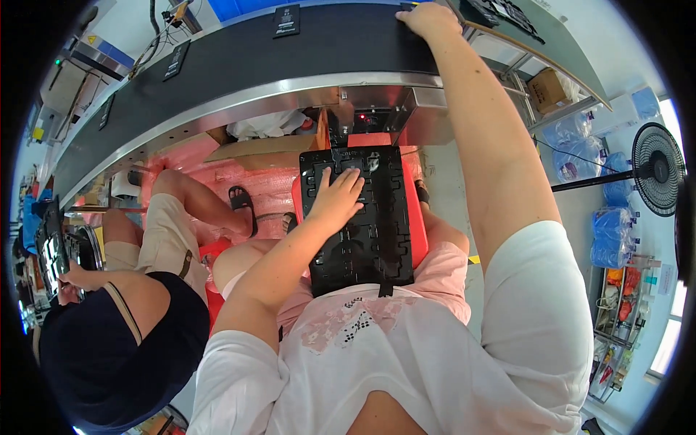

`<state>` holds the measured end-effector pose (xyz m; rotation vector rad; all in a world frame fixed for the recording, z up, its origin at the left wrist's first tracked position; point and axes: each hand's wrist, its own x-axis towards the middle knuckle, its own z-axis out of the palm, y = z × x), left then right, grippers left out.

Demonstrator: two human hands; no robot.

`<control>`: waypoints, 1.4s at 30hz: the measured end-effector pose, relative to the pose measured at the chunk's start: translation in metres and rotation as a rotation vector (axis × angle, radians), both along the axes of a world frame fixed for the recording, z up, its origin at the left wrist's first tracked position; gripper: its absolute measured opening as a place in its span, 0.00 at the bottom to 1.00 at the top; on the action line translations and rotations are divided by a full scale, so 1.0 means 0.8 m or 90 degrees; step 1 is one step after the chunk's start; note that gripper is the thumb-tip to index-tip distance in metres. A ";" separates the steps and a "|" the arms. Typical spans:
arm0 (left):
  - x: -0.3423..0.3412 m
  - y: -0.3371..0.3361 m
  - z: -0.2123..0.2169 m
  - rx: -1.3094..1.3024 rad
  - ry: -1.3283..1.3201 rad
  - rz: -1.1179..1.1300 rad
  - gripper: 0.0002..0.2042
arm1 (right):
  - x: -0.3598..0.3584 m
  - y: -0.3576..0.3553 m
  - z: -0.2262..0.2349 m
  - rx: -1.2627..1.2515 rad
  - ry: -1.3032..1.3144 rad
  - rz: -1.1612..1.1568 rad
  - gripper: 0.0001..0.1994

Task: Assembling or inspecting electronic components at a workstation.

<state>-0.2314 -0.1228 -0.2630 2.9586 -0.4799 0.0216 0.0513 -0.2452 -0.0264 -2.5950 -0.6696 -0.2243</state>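
Head view: left hand (pixel 338 201) rests on black tray (pixel 377 243), fingers apart; right hand (pixel 433 22) at conveyor (pixel 355 47), grip indeterminable.

Tray (pixel 388 235): glossy black, rectangular, rows of moulded, notched recesses. Face up on the person's lap (pixel 442 274), long side running away from the body, near end at the waist; upper left partly covered. Second thing: small dark piece (pixel 408 6), far side of bench (pixel 348 47), mostly hidden, apparently flat.
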 end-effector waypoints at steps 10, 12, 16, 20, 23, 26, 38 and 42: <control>-0.027 0.016 -0.018 0.007 -0.022 -0.036 0.28 | -0.161 -0.044 -0.036 0.234 0.100 0.078 0.24; -0.029 0.017 -0.006 -0.017 -0.024 -0.037 0.28 | -0.231 -0.061 -0.070 0.225 0.334 0.084 0.21; -0.032 0.027 0.019 -0.148 -0.035 0.048 0.27 | -0.282 -0.078 -0.263 0.159 0.338 -0.074 0.17; -0.032 0.009 0.024 -0.195 -0.055 0.080 0.27 | -0.282 -0.074 -0.295 -0.170 0.182 -0.072 0.16; -0.036 -0.035 0.020 -0.108 0.004 -0.030 0.31 | -0.281 -0.086 -0.263 -0.352 0.230 0.025 0.21; -0.040 -0.062 -0.018 -0.051 -0.016 -0.033 0.33 | -0.247 -0.120 -0.158 -0.461 0.229 0.218 0.25; 0.053 -0.021 0.202 -0.341 -0.243 -0.150 0.18 | 0.095 -0.071 -0.051 -0.101 0.120 -0.171 0.46; 0.178 0.075 0.282 -0.227 -0.472 0.035 0.26 | 0.095 -0.081 -0.037 -0.193 0.085 -0.054 0.31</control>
